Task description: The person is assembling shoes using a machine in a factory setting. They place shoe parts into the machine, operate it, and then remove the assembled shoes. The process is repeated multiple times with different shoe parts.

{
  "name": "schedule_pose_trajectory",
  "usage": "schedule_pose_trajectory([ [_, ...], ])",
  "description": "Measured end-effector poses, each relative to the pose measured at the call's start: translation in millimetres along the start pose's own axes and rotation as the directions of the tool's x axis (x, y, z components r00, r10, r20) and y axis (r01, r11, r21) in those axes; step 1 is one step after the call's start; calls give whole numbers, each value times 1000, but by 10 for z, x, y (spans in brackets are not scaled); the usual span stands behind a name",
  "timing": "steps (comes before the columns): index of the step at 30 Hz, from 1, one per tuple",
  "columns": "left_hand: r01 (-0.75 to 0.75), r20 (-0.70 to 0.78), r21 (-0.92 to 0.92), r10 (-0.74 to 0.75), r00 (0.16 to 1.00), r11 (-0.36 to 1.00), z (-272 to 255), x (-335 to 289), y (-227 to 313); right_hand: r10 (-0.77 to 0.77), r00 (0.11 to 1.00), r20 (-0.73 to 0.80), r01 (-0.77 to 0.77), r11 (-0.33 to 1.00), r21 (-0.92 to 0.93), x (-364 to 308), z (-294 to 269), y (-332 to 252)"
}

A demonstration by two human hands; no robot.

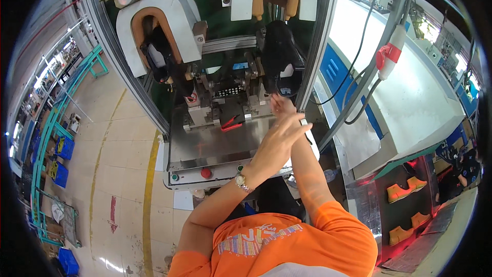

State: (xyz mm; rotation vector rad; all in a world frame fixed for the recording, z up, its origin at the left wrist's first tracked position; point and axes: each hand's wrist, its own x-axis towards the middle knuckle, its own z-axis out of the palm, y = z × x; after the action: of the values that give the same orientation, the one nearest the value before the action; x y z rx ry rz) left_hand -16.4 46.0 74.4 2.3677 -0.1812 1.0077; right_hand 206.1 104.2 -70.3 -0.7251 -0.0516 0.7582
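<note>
My left hand [277, 141], with a wristwatch at its wrist, has its fingers stretched out and apart. It is across my right forearm and holds nothing that I can see. Beyond it, my right hand [282, 104] is at the lower end of a black shoe upper [281, 46] on the machine's right station. That hand is smeared by motion, so its grip does not show. Another black shoe upper [160, 54] sits at the left station, inside a white clamp [183, 20] with a tan lining. Red-handled pliers [231, 125] lie on the machine's steel bed [205, 146].
A red button [206, 173] and green buttons line the machine's front edge. To the right hang a red-and-white plug connector [392, 54] and black cables. Tan shoe-shaped pieces [405, 191] glow under red light at lower right. Blue bins [65, 147] stand by a green rack at left.
</note>
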Motion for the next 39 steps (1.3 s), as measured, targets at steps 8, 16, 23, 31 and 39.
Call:
schedule_pose_trajectory([
  [8,391,-206,-564,-583,786,727,-302,-1385,-958,-592,805,-21,0,36,-999,-750,-1737,-183],
  [16,418,40,-857,-771,636,301,-163,-1730,-1006,-303,949,-89,-11,250,-968,-791,-2432,-161],
  [23,277,16,-939,-775,631,206,-128,-1665,-975,-358,911,-205,-197,57,-979,-737,-2299,-205],
  [31,288,1,-925,-756,654,248,207,-1386,-558,-285,958,39,245,736,-631,-1768,-626,537],
  [39,207,128,-576,-162,978,791,203,-1071,44,134,927,351,-132,991,-30,-2035,123,553],
])
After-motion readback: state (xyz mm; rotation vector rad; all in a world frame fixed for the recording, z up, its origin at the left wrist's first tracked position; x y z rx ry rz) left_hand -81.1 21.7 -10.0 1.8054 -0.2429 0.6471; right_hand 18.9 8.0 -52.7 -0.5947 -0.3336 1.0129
